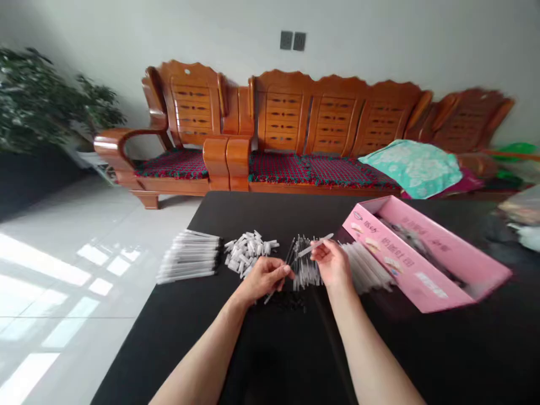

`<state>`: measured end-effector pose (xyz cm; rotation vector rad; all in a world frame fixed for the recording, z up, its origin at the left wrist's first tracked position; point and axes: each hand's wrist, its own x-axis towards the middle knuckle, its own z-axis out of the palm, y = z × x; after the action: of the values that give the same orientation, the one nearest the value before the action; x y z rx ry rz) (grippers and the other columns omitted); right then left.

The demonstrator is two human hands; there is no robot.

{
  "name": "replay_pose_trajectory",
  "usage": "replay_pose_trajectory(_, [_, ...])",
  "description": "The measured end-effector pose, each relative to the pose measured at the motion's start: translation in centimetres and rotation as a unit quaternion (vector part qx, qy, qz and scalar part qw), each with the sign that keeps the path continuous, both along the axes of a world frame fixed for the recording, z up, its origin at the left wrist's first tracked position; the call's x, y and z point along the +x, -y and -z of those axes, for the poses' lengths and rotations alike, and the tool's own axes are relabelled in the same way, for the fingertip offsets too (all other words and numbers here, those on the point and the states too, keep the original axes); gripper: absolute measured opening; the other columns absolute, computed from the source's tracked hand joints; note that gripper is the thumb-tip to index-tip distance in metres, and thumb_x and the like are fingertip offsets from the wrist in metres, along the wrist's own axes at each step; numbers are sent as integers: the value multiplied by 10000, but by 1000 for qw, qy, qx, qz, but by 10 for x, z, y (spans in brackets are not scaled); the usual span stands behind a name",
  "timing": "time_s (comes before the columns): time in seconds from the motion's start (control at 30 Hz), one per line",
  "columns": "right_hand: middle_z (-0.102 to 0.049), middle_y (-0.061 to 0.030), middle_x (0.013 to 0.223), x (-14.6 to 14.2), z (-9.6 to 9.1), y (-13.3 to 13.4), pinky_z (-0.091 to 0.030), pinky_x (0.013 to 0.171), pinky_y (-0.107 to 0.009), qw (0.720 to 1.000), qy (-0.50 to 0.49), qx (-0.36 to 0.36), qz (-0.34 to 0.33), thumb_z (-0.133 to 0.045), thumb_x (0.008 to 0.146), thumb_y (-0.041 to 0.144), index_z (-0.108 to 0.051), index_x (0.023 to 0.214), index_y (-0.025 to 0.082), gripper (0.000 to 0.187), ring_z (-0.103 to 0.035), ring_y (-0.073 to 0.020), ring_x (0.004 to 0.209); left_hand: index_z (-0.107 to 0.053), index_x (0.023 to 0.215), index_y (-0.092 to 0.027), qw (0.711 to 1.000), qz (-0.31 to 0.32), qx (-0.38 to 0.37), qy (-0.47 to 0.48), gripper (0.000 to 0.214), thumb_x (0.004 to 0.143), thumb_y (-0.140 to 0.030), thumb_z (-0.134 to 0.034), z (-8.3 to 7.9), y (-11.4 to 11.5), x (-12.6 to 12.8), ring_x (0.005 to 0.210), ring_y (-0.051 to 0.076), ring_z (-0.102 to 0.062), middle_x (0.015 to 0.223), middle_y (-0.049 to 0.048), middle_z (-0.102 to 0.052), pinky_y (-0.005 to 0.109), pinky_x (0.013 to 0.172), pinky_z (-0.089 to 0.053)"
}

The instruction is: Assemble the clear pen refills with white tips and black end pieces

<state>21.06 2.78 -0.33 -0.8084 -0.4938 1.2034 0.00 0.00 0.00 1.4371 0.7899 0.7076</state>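
The held tube [312, 247] looks like smooth, translucent plastic; the white barrels [188, 256] at left seem plastic too. The black tabletop [282, 354] is smooth with a faint sheen, the pink box [390, 260] at right printed card. Far off, glossy varnished wooden seating [238, 157] carries rough, woven cloth covers [276, 167].

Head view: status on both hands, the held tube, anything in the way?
Left hand pinching thin rod. Right hand holding translucent tube, tilted, one end toward left hand. Pink box at right, clear of hands.

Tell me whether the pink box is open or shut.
Open: the pink box is uncovered on top, so its inside shows.
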Motion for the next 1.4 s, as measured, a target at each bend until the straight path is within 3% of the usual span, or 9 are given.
replay_pose_trajectory(0.6, [-755,-93,672,0,3,0,-558,391,-227,999,19,8,-27,-719,685,213,-671,740,122,117,-656,-149,452,-722,869,-102,1000,4,10,-14,505,900,-567,-528,-5,0,0,386,38,-331,500,-20,-508,181,400,-192])
replay_pose_trajectory(0.7, [-755,-91,667,-8,3,3,-559,383,-231,998,27,0,-55,-733,676,222,-667,739,129,130,-654,-152,438,-695,881,-100,999,-21,-25,9,474,871,-560,-579,-3,0,4,375,32,-317,490,-32,-502,173,389,-182])
replay_pose_trajectory(0.8, [-756,-97,668,-17,4,6,-570,394,-239,996,36,-22,-77,-742,671,225,-671,735,126,138,-656,-155,434,-638,1043,-119,991,-72,-90,69,481,813,-540,-669,-2,0,8,358,32,-314,495,-57,-507,162,372,-175])
replay_pose_trajectory(0.87, [-757,-105,670,-19,5,7,-579,407,-243,996,35,-33,-73,-742,667,219,-674,730,123,133,-661,-157,442,-611,1143,-121,982,-89,-121,114,549,811,-555,-667,-2,0,9,382,47,-391,559,-30,-567,161,372,-212])
replay_pose_trajectory(1.0, [-753,-111,658,-14,7,3,-584,429,-226,999,11,-35,-38,-718,674,187,-686,700,111,86,-667,-151,461,-662,1174,-80,960,-67,-158,219,653,872,-641,-522,-2,-2,3,598,126,-600,874,141,-706,203,481,-399])
replay_pose_trajectory(1.07, [-751,-107,652,-11,7,1,-586,443,-212,999,-6,-43,-25,-697,691,165,-692,692,106,59,-668,-143,466,-661,1219,-78,948,-24,-163,271,692,875,-657,-502,-3,-2,-1,748,170,-644,1076,205,-694,241,603,-474])
replay_pose_trajectory(1.17, [-753,-93,649,-8,6,-1,-587,456,-192,998,-32,-58,-19,-666,724,135,-697,691,106,54,-668,-128,470,-618,1303,-90,942,36,-138,305,693,829,-595,-631,-6,1,-5,924,217,-640,1273,237,-615,288,765,-499])
replay_pose_trajectory(1.27, [-751,-81,640,-8,5,-1,-584,459,-179,996,-53,-72,-22,-645,755,119,-697,689,110,84,-672,-123,472,-604,1322,-98,946,52,-118,297,707,768,-512,-747,-9,2,-5,951,216,-631,1286,234,-606,291,808,-490])
replay_pose_trajectory(1.4, [-756,-83,657,-10,7,0,-587,477,-170,993,-73,-79,-43,-620,790,109,-697,699,106,119,-675,-115,481,-545,1381,-141,955,6,-78,285,806,698,-468,-823,-5,0,3,777,155,-627,1069,161,-690,255,697,-485])
